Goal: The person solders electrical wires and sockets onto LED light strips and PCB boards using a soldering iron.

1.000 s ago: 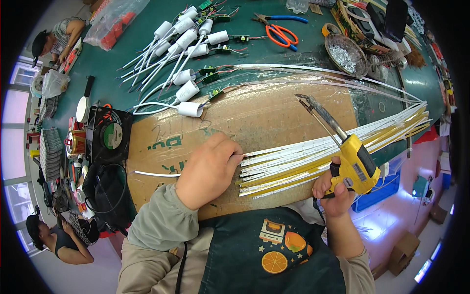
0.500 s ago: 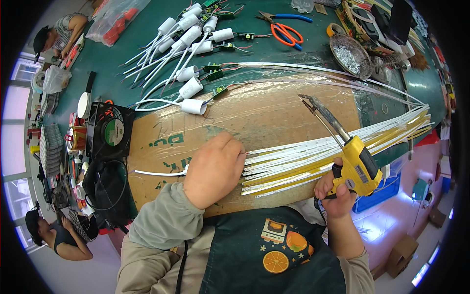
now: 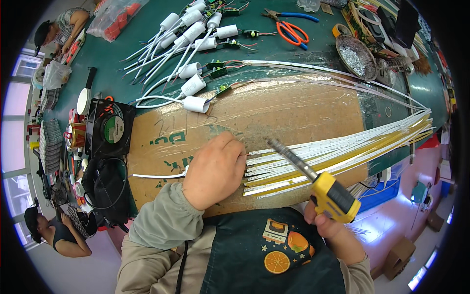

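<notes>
**Right hand point(image 3: 324, 221) wrapped on the yellow soldering gun point(image 3: 337, 197); left hand point(image 3: 215, 169) at the strip ends**

Head view. My right hand is closed around the handle of the soldering gun, whose metal barrel slants up and left across the white and yellow strips point(image 3: 364, 146). Its tip lies near my left fingertips; whether it touches a strip, I cannot tell.

My left hand is bent inward, fingers drawn together, at the near ends of the strips. Its back hides the grip; I cannot tell what it has hold of. A white cable point(image 3: 159, 176) runs out leftward from beside it.

The strips fan out to the right from my left hand, over a cardboard sheet point(image 3: 303, 109) on the green tabletop point(image 3: 318, 61).

Beyond my left hand lie white cylindrical sockets point(image 3: 193, 85) wired to green circuit boards point(image 3: 223, 89). To its left stands a black fan point(image 3: 107, 128). Beyond both hands are hand tools with orange and blue handles point(image 3: 293, 33) and, further right, a round dish point(image 3: 368, 77) of silvery scraps.
</notes>
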Demonstrator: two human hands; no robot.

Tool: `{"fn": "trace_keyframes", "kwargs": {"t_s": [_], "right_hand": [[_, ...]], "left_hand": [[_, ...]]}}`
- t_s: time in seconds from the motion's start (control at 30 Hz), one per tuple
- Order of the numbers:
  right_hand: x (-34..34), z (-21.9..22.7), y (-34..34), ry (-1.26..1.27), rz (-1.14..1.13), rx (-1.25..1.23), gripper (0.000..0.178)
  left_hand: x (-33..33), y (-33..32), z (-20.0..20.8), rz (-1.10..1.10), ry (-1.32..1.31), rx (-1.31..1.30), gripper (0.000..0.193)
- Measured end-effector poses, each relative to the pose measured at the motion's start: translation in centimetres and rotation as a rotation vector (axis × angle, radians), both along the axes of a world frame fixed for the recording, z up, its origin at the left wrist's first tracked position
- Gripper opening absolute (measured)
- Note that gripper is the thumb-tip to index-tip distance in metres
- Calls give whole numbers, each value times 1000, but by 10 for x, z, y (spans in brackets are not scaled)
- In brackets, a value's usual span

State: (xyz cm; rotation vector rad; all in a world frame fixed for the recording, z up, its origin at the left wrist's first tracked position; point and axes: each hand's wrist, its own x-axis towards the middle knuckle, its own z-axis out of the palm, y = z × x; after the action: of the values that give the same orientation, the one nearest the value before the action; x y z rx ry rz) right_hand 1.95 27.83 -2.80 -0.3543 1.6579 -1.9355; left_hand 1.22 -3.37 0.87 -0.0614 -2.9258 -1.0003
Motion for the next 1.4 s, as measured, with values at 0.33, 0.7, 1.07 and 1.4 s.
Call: {"fn": "trace_keyframes", "kwargs": {"t_s": [0.33, 0.7, 1.07, 1.4], "right_hand": [[21, -25, 17, 70, 208, 227, 56], [21, -24, 12, -1, 184, 208, 50], [17, -11, 5, -41, 115, 140, 48], [15, -12, 14, 4, 122, 198, 24]], "left_hand": [[-1, -2, 1, -9, -27, 18, 5], [-2, -2, 2, -18, -30, 7, 5], [-3, -2, 1, -14, -34, 2, 5], [-4, -1, 4, -13, -41, 20, 5]]}}
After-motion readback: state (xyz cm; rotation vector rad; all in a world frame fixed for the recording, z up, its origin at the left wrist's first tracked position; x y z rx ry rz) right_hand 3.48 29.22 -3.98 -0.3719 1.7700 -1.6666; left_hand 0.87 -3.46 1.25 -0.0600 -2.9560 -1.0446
